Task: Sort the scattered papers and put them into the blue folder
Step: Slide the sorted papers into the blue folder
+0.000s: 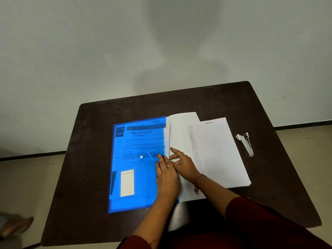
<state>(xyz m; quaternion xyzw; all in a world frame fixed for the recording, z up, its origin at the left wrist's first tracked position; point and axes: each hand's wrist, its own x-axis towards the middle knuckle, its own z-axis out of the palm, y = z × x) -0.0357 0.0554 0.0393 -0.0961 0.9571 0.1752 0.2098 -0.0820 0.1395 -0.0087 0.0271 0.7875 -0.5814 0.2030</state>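
Head view is showing the blue folder lying flat toward the left of the tabletop, translucent, with printed sheets already showing through it. White papers are sticking out of its right edge, and a lined sheet is lying just beside them toward the right edge. The left hand is pressing flat on the folder's right margin, fingers straight. The right hand is resting at the opening, index finger extended; whether it is pinching a sheet I cannot tell. A stapler is sitting near the right edge. The papers are likely light, limp and prone to buckling, and the plastic folder slippery, so holding the cover down and feeding sheets by their long edge seems wisest.
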